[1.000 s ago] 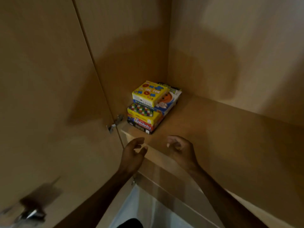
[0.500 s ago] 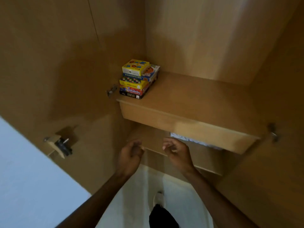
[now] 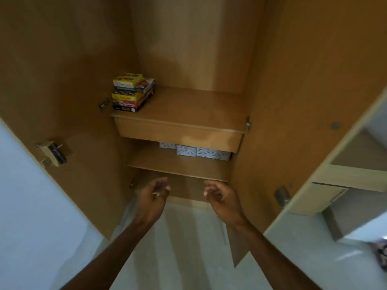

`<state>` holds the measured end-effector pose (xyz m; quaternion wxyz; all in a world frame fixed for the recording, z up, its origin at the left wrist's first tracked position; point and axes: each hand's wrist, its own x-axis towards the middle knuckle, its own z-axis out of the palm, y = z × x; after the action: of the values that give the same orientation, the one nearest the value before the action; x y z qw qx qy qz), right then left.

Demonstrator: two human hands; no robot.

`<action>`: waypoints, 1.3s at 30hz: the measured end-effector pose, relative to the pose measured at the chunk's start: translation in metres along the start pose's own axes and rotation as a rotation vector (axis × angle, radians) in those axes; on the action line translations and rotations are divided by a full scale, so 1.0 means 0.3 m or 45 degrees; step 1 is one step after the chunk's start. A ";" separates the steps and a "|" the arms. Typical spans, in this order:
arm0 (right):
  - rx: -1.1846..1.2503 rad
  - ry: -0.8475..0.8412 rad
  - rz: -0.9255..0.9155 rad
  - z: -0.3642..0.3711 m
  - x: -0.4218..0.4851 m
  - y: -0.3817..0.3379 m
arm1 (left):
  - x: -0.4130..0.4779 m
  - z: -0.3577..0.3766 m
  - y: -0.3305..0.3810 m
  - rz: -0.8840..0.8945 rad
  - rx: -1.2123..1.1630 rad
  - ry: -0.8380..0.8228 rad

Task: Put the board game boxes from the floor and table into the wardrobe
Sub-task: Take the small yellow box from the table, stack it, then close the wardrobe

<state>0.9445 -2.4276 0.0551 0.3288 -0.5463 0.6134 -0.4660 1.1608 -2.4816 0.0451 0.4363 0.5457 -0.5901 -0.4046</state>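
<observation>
An open brown wooden wardrobe (image 3: 272, 59) fills most of the frame, its upper shelf (image 3: 188, 107) at centre carrying a stack of colourful cardboard board game boxes (image 3: 133, 93) in its left back corner, while a row of pale blue patterned boxes (image 3: 199, 152) sits on the lower shelf (image 3: 178, 166) beneath. Low in the frame, the left hand (image 3: 151, 197) and right hand (image 3: 223, 198) hang empty before the lower shelf, apart from each other, fingers loosely curled inward and holding nothing
</observation>
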 end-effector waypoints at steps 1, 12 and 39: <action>0.004 0.016 0.005 -0.061 -0.039 0.006 | -0.038 0.051 0.037 0.027 -0.009 -0.017; -0.138 0.539 0.015 -0.842 -0.167 0.091 | -0.288 0.699 0.569 0.296 -0.092 -0.353; -0.020 -0.032 -0.321 -0.397 0.314 -0.092 | -0.021 0.370 0.470 0.290 -0.162 -0.145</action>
<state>0.8283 -2.4936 0.1323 0.2712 -0.6274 0.5393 -0.4919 1.0136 -2.4642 0.1467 0.4789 0.4225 -0.6453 -0.4193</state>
